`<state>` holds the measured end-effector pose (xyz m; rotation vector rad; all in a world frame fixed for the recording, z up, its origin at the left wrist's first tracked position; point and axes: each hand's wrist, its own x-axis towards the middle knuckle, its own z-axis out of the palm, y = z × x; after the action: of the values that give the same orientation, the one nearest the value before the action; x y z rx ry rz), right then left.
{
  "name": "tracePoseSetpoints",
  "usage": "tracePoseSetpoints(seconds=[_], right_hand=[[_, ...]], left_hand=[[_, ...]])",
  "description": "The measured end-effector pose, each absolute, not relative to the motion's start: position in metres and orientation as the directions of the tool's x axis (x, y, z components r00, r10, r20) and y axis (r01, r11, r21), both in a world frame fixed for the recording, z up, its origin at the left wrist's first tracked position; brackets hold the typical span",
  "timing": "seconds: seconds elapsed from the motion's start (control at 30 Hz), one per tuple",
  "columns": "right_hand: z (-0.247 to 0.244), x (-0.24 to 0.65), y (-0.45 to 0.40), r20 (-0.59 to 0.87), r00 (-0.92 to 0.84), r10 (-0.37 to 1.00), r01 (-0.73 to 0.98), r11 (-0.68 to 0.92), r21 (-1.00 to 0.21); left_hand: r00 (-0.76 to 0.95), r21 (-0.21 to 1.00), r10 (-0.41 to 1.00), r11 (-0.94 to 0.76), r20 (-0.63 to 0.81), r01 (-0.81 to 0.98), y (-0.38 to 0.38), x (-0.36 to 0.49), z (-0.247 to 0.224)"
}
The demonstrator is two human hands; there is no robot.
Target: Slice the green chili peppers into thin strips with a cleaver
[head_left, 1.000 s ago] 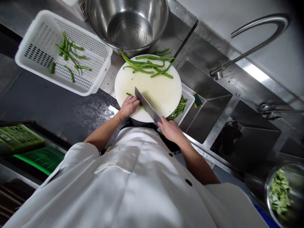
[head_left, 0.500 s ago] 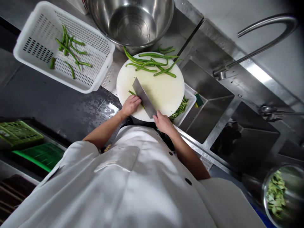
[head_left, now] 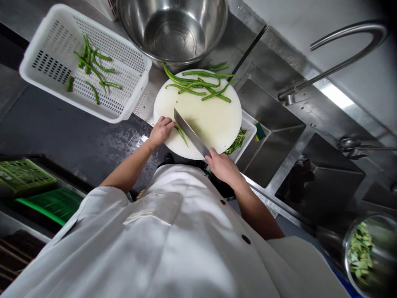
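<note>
On the round white cutting board (head_left: 214, 120), a cleaver (head_left: 192, 135) lies slanted with its tip toward the upper left. My right hand (head_left: 223, 166) is closed around its handle at the board's near edge. My left hand (head_left: 162, 130), fingers curled together, is at the board's left edge. Its fingertips meet the upper end of a thin piece of green chili pepper (head_left: 181, 136), left of the blade; the hand hides whether more pepper is under it. Several whole green chili peppers (head_left: 198, 82) lie across the far side of the board.
A white perforated basket (head_left: 130, 97) with several peppers stands at the left, a large steel bowl (head_left: 214, 31) behind the board. Cut green strips (head_left: 238, 142) fill a white basket below the board's right edge. Sinks (head_left: 263, 157) and a curved faucet (head_left: 347, 60) are at the right.
My left hand has moved left, uncovering more of the pepper piece. The cleaver has shifted slightly right with my right hand, and its blade now appears narrower, turned more on edge.
</note>
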<state>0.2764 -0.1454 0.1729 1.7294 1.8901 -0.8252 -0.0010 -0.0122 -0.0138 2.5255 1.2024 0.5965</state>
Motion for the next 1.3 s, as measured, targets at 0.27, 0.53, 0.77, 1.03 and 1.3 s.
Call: tracePoseSetpoints(seconds=[0.27, 0.53, 0.77, 1.03, 1.3], right_hand=[[0.167, 0.259, -0.149, -0.711, -0.117, 0.694, 0.988, 0.008, -0.155], [0.144, 0.251, -0.147, -0.667, -0.092, 0.739, 0.979, -0.055, -0.195], [0.15, 0.246, -0.151, -0.685, -0.117, 0.72, 0.976, -0.046, -0.215], [0.149, 0.245, -0.15, -0.686, -0.102, 0.721, 0.973, -0.071, -0.22], [0.139, 0.234, -0.141, -0.665, -0.105, 0.74, 0.968, -0.079, -0.24]], left_hand=[[0.626, 0.386, 0.743, -0.663, 0.236, 0.641, -0.012, -0.001, -0.01], [0.639, 0.379, 0.717, -0.693, 0.279, 0.613, -0.01, -0.006, -0.01], [0.598, 0.509, 0.758, -0.634, 0.26, 0.582, -0.012, -0.008, -0.011], [0.65, 0.525, 0.719, -0.663, 0.247, 0.534, -0.013, -0.014, -0.01], [0.668, 0.459, 0.681, -0.717, 0.301, 0.525, -0.015, -0.016, -0.011]])
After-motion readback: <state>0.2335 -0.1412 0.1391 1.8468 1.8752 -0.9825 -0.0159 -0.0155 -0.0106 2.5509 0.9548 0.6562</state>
